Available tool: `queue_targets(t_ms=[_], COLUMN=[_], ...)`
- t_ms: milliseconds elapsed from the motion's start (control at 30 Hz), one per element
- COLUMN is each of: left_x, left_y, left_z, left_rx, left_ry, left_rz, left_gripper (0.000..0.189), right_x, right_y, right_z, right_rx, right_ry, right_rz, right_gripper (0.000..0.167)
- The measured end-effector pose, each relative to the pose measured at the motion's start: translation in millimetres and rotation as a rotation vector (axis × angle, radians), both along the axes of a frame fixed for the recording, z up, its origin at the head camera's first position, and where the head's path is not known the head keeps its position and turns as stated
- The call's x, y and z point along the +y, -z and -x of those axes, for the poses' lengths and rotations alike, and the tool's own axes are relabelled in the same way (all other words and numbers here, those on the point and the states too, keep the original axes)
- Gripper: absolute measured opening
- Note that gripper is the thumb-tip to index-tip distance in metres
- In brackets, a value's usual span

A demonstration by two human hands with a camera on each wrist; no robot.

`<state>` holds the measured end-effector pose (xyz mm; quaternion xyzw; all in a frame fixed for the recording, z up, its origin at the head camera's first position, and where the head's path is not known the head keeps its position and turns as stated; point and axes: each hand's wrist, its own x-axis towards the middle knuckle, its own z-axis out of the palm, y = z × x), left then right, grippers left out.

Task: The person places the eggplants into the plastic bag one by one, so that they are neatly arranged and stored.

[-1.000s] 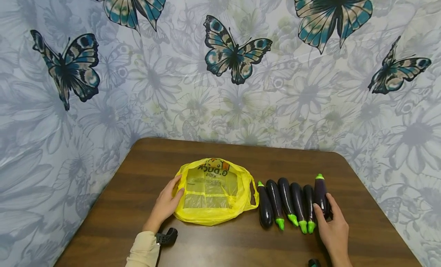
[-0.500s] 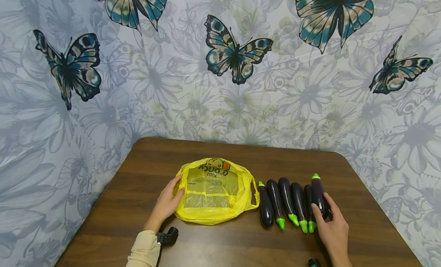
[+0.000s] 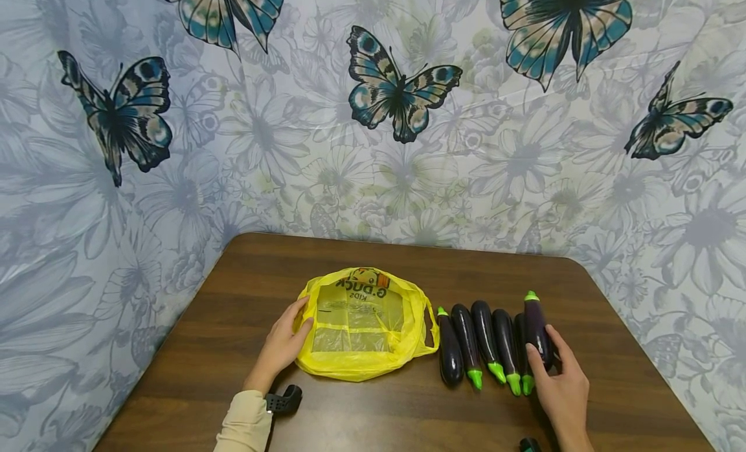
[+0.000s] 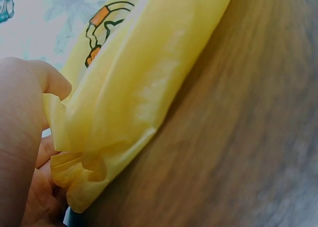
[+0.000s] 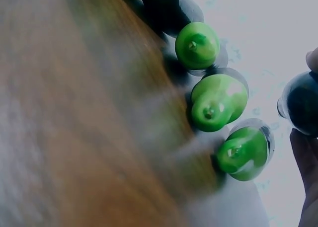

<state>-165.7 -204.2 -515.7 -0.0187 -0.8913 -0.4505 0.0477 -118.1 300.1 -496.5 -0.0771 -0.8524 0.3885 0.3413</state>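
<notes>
Lower centre, the left hand [image 3: 282, 342] pinches the rim of a yellow plastic bag [image 3: 352, 370], seemingly to spread its mouth; lower right, the right hand [image 3: 562, 387] curls round a glossy, long purple-black, green-capped eggplant [image 3: 533, 319] beside five similar eggplants [image 3: 482, 329].

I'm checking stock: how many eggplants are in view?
6: five eggplants lie side by side on the table, right of the yellow bag; the right hand holds the sixth eggplant, which partly hides its neighbour.

A cream sleeve [image 3: 243, 421] and a black, perforated wrist strap [image 3: 274, 404] are worn on the left.
</notes>
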Motion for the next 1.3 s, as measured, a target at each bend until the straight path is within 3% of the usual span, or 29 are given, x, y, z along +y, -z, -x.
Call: queue_targets(t_ms=[267, 567, 933, 1300], left_x=[0.2, 0.7, 1.0, 0.7], left_y=[-0.1, -1.2, -1.2, 0.5], left_z=[0.7, 0.5, 0.4, -0.6], left_rx=[0.005, 0.027, -0.020, 0.007], left_ry=[0.001, -0.005, -0.010, 0.000], left_rz=[-0.001, 0.007, -0.002, -0.018], left_gripper=[0.055, 0.054, 0.056, 0.058], right_x=[-3, -7, -13, -21], right_y=[-3.3, -4.3, -6.3, -7.0], right_z=[-0.1, 1.3, 0.2, -0.9], right_rx=[0.050, 0.042, 0.069, 0.057], right_ry=[-0.022, -0.038, -0.061, -0.077], right_rz=[-0.014, -0.012, -0.016, -0.020], right_gripper=[0.061, 0.059, 0.061, 0.061])
